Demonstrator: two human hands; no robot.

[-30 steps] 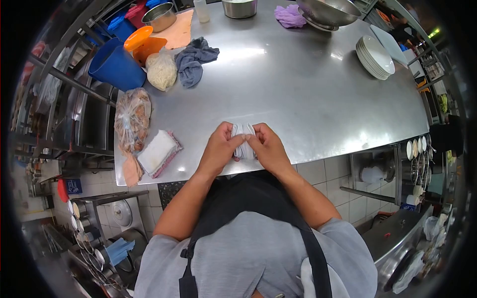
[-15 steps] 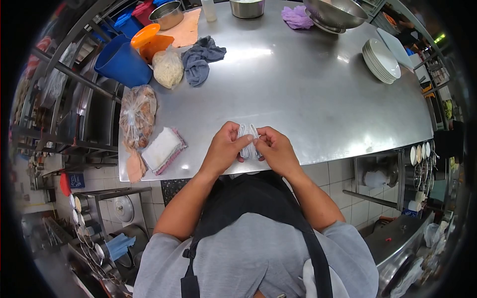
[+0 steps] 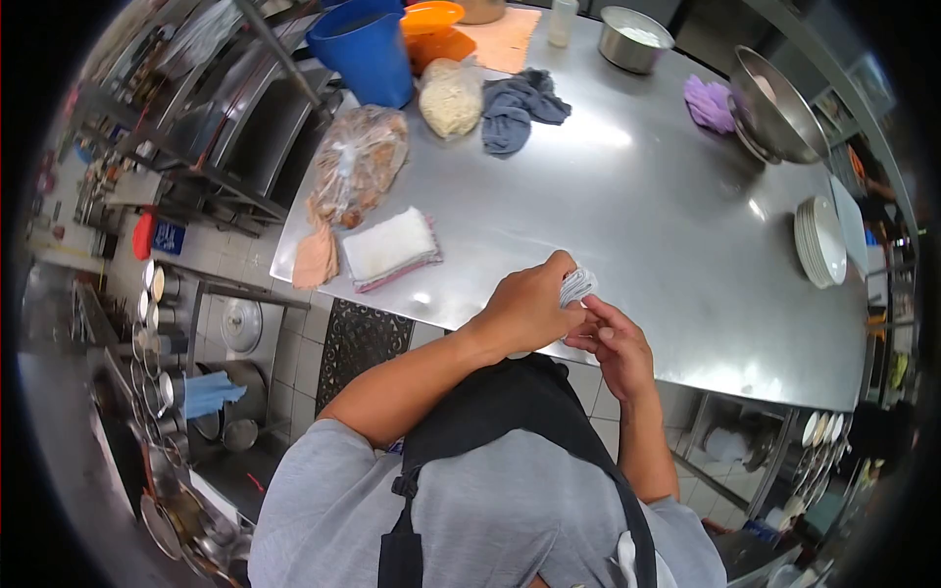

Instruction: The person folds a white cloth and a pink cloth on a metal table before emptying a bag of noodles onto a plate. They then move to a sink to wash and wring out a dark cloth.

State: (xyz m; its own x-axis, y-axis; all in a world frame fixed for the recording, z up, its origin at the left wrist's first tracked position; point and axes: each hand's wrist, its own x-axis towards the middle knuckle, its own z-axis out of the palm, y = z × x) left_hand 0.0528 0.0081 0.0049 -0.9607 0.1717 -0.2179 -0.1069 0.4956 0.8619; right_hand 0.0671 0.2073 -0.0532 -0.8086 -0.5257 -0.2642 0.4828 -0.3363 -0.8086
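My left hand (image 3: 529, 306) is closed around a small white bundle (image 3: 576, 285) that looks like wound cord, with its folded loops showing past the fingers. Most of that bundle is hidden by the hand. My right hand (image 3: 622, 345) is turned palm up just right of it, fingers apart and bent, fingertips right at the bundle's lower end and by the left thumb. Both hands are over the front edge of the steel table (image 3: 676, 245). To their left lies a folded stack of cloths (image 3: 392, 250), white on top.
On the left are a bag of brown food (image 3: 358, 162), a bag of pale food (image 3: 451, 98), a grey cloth (image 3: 520, 110) and a blue bucket (image 3: 363, 59). Further right stand a steel pot (image 3: 635, 47), a purple cloth (image 3: 710, 104), a large bowl (image 3: 784, 113) and stacked plates (image 3: 821, 240).
The view has turned, so the table's things appear further right. Before, both hands pinched the bundle side by side; now my left hand wraps it and my right hand has opened and dropped lower.
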